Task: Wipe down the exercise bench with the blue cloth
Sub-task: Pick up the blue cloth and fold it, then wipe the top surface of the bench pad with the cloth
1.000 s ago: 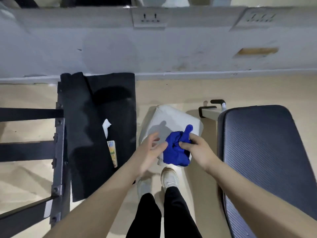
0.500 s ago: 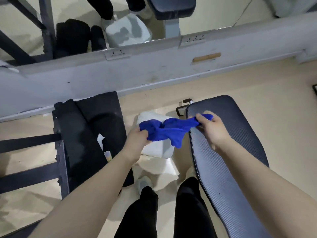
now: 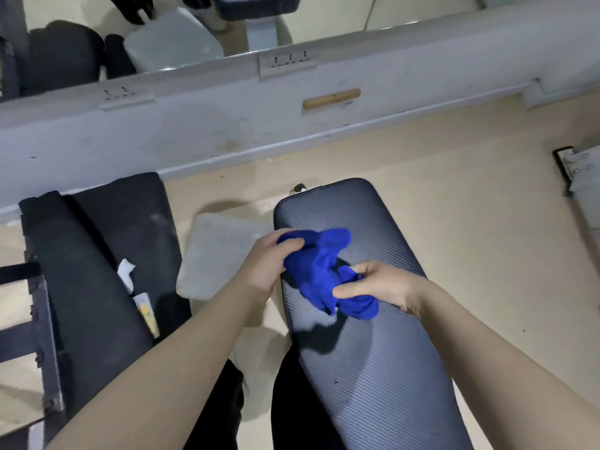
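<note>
The exercise bench is a long dark ribbed pad running from the lower middle up to the centre of the head view. A crumpled blue cloth hangs bunched just above the bench's far half. My left hand grips the cloth's upper left part with curled fingers. My right hand pinches its lower right part between thumb and fingers. Both hands hold it over the pad, and the cloth casts a shadow on the bench below.
A white plastic container sits on the floor left of the bench. A black mat with a metal rack lies further left. A grey low wall with a mirror above runs across the back. A metal frame piece stands at right.
The cloth was stretched between my hands over the container beside the bench; now both hands have come together and bunched it above the bench pad. The view has shifted right.
</note>
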### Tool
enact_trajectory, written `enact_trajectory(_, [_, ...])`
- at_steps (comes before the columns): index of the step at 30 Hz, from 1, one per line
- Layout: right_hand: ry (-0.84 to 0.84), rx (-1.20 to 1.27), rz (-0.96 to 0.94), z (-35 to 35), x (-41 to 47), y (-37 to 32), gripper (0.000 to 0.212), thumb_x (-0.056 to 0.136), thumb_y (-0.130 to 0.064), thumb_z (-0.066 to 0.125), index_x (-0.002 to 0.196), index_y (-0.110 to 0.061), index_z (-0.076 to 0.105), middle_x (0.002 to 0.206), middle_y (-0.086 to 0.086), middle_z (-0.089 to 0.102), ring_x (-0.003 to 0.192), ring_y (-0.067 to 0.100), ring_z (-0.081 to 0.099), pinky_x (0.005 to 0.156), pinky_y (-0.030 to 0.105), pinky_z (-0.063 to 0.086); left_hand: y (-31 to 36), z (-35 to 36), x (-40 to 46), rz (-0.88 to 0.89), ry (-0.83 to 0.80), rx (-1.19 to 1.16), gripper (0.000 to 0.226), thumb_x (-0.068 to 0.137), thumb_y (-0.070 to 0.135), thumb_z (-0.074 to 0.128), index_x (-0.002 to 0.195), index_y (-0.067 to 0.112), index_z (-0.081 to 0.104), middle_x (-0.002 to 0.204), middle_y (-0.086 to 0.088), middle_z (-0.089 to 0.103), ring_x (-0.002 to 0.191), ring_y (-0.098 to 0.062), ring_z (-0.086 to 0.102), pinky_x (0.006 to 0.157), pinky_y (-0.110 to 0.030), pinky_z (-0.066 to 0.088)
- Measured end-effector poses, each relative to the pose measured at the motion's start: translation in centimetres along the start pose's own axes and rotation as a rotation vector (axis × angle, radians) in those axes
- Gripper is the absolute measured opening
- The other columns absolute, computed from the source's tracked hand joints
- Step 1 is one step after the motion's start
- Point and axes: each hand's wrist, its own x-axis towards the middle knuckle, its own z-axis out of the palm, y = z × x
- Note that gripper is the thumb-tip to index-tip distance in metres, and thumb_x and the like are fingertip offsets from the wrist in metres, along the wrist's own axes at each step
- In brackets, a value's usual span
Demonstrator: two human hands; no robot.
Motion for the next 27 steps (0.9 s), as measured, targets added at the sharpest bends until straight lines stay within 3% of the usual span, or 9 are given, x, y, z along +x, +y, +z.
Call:
enact_trajectory(4, [0.209,0.156,-0.146,-3.0,0.4,2.0,0.037,0.063,-0.017,0.065,0.099,-0.006,0.061,0.092,0.006,0.061,0.083,0.015,0.059,0.07,0.018,0.048,-1.6,3.0,1.5,0.128,0.012,0.448,0.024,0.071,0.013,0.045,0.067,0.032,0.059,0.072,0.006,0.058,0.072,-0.013,0.049,0.071,-0.026,0.037])
enact_trajectory(9, [0.371,0.503,-0.29,-3.2,2.1,2.7,0.015,0.094,-0.01,0.05,0.094,-0.004,0.063,0.087,0.009,0.065,0.084,0.021,0.059,0.075,0.028,0.048,-4.4,5.0,3.7,0.189,-0.157,0.752,0.022,0.079,0.009,0.037,0.094,0.009,0.053,0.122,-0.001,0.038,0.11,-0.009,0.039,0.092,0.003,0.022])
enact_trajectory(11, [0.411,0.622,-0.298,-2.9,3.6,2.4,0.023,0.097,-0.019,0.046,0.091,-0.005,0.064,0.091,0.013,0.067,0.085,0.025,0.062,0.078,0.037,0.049,-5.1,5.4,4.7,0.144,-0.232,0.671,0.015,0.083,0.01,0.037,0.088,0.021,0.046,0.126,-0.001,0.044,0.108,-0.009,0.042,0.097,-0.012,0.029])
enact_trajectory(13, [0.496,0.738,-0.277,-2.4,5.3,2.2,0.022,0.097,-0.026,0.046,0.097,-0.009,0.059,0.1,0.014,0.068,0.091,0.026,0.064,0.086,0.041,0.05,-5.4,5.7,5.8,0.039,-0.223,0.533,0.015,0.084,0.016,0.038,0.085,0.03,0.045,0.102,0.0,0.054,0.087,-0.011,0.045,0.084,-0.026,0.036])
enact_trajectory(17, [0.562,0.972,-0.286,-2.0,8.3,3.4,0.054,0.091,-0.04,0.054,0.136,-0.033,0.025,0.125,0.002,0.054,0.116,0.02,0.055,0.104,0.043,0.041,-5.3,5.4,8.0,-0.114,-0.019,0.067,0.022,0.093,0.004,0.039,0.086,0.019,0.053,0.079,0.0,0.053,0.071,-0.013,0.05,0.066,-0.023,0.042])
enact_trajectory(19, [0.708,0.707,-0.341,-1.4,8.9,3.8,0.079,0.09,-0.028,0.059,0.146,-0.033,0.002,0.142,-0.002,0.033,0.129,0.013,0.04,0.112,0.037,0.031,-5.5,4.9,9.2,-0.171,0.045,-0.104,0.022,0.094,0.002,0.038,0.089,0.014,0.056,0.083,-0.005,0.06,0.076,-0.018,0.058,0.068,-0.028,0.05])
enact_trajectory(22, [1.026,0.318,-0.359,-1.6,10.0,4.7,0.071,0.091,-0.02,0.058,0.147,-0.015,0.014,0.149,0.01,0.022,0.132,0.015,0.032,0.114,0.032,0.025,-5.8,4.3,9.9,-0.235,0.037,-0.141,0.022,0.097,0.009,0.038,0.085,0.014,0.055,0.078,-0.003,0.062,0.069,-0.017,0.062,0.065,-0.027,0.053])
enact_trajectory(25, [0.758,0.265,-0.421,-2.6,9.5,4.7,0.034,0.087,-0.037,0.051,0.112,-0.016,0.059,0.114,0.003,0.059,0.101,0.013,0.056,0.095,0.035,0.044,-5.4,3.7,10.1,-0.247,0.016,-0.014,0.028,0.1,0.019,0.036,0.075,0.018,0.05,0.063,0.004,0.057,0.051,-0.008,0.056,0.052,-0.02,0.048])
enact_trajectory(27, [0.44,0.218,-0.46,-2.7,8.2,4.1,0.025,0.084,-0.031,0.059,0.104,-0.017,0.06,0.093,-0.003,0.063,0.085,0.004,0.059,0.082,0.02,0.047,-4.3,3.5,9.7,-0.226,-0.013,0.064,0.03,0.099,0.022,0.037,0.072,0.018,0.049,0.059,0.004,0.052,0.046,-0.008,0.05,0.046,-0.018,0.043])
